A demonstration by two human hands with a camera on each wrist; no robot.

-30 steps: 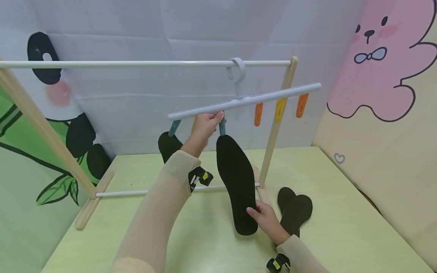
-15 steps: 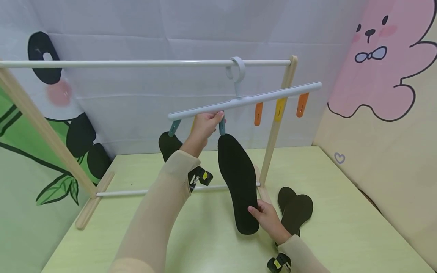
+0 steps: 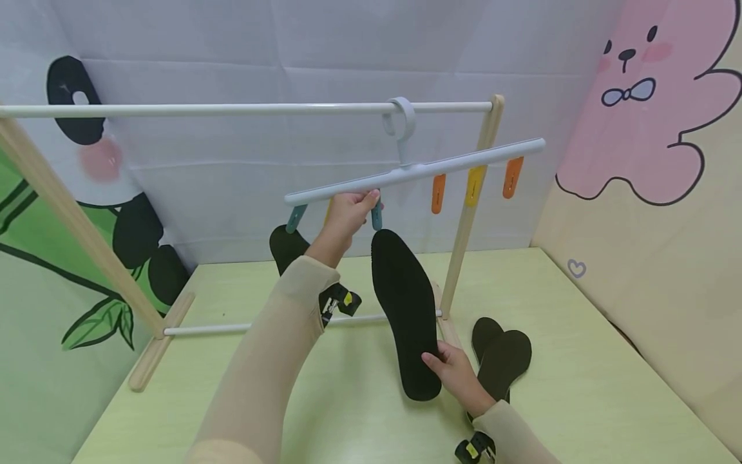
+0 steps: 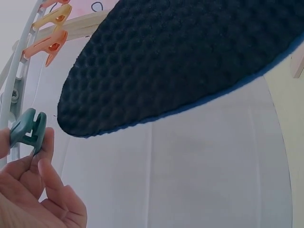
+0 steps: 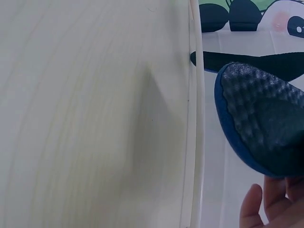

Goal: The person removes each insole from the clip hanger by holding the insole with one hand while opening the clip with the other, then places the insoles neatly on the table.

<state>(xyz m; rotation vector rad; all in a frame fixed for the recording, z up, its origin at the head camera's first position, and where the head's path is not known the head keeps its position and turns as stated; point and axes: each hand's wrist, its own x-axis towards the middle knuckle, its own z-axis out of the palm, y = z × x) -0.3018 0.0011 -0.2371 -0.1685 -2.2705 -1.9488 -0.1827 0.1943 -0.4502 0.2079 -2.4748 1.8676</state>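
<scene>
My left hand (image 3: 350, 218) pinches a teal clip (image 4: 29, 129) under the white hanger (image 3: 414, 172). Its jaws stand slightly apart in the left wrist view. Beside them, not between them, is the toe end of a black insole (image 3: 404, 316) with a dimpled underside and a blue edge. Low on that insole, my right hand (image 3: 455, 370) grips the heel end between thumb and fingers. Another dark insole (image 3: 286, 248) hangs from the teal clip (image 3: 296, 218) at the hanger's left end, partly hidden by my left arm. The hanger tilts, left end lower.
The hanger hooks over the white top bar (image 3: 261, 110) of a wooden-legged rack. Orange clips (image 3: 438, 193) and a yellow clip (image 3: 475, 185) hang on its right half. Two dark insoles (image 3: 505, 361) lie overlapping on the table (image 3: 580, 374) at right, near my right wrist.
The insole in my right hand has shifted very slightly to the right. My left hand stays at the same clip.
</scene>
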